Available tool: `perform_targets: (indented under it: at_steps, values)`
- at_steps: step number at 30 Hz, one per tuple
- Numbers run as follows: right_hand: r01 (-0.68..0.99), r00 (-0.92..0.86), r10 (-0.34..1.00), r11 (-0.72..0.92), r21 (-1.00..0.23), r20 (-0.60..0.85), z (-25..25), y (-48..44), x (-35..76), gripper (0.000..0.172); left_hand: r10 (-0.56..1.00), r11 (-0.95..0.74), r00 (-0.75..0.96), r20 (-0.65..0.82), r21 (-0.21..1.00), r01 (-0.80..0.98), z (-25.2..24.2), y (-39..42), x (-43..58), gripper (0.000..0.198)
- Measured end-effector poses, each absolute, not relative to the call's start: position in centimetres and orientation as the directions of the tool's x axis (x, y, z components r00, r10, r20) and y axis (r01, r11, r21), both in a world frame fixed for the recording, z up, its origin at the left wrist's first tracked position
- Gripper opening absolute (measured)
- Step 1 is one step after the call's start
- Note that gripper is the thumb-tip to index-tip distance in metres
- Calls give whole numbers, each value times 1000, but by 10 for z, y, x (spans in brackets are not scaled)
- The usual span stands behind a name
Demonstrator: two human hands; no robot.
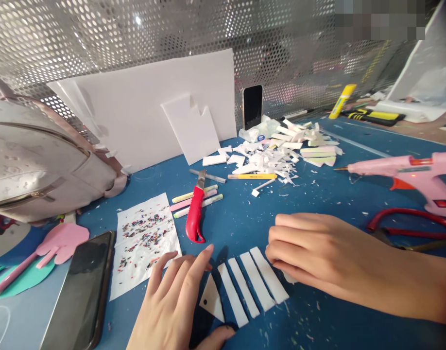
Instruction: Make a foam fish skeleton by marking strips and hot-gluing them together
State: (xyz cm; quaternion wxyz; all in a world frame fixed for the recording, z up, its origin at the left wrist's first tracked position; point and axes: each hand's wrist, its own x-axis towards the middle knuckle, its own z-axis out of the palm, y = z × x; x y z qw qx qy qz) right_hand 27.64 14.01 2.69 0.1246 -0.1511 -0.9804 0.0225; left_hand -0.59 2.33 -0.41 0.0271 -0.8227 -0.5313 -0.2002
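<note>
Head view: left hand nearest, fingers spread, nothing clasped, beside a white triangular piece with a dark dot. Four white strips lie side by side on the blue counter, between the hands. Right hand just beside the strips, fingers curled; whitish bit partly under it, can't tell if gripped. Dark phone flat at left, then speckled paper sheet. Beyond: red-handled knife across markers; pink glue gun at right. Farther, white scraps heaped; upright phone and white board against perforated panel.
</note>
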Motion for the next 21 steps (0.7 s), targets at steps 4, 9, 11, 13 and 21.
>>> perform_targets:
  at_steps: [4,9,11,13,21]
  values:
    - [295,-926,306,952,-79,224,27,140,277,11,854,-442,363,373,153,884,-4,23,-5,72]
    - [299,-927,308,951,-78,212,26,140,278,11,851,-446,362,380,157,881,-4,23,-5,69]
    - [303,-926,312,950,-75,212,25,140,278,12,848,-452,372,377,150,879,-4,23,-5,70]
    - [305,-924,316,949,-81,217,26,140,277,13,846,-457,379,375,143,878,-4,23,-6,70]
    - [305,-922,316,949,-80,225,25,139,277,8,843,-467,395,365,134,874,-5,24,-8,69]
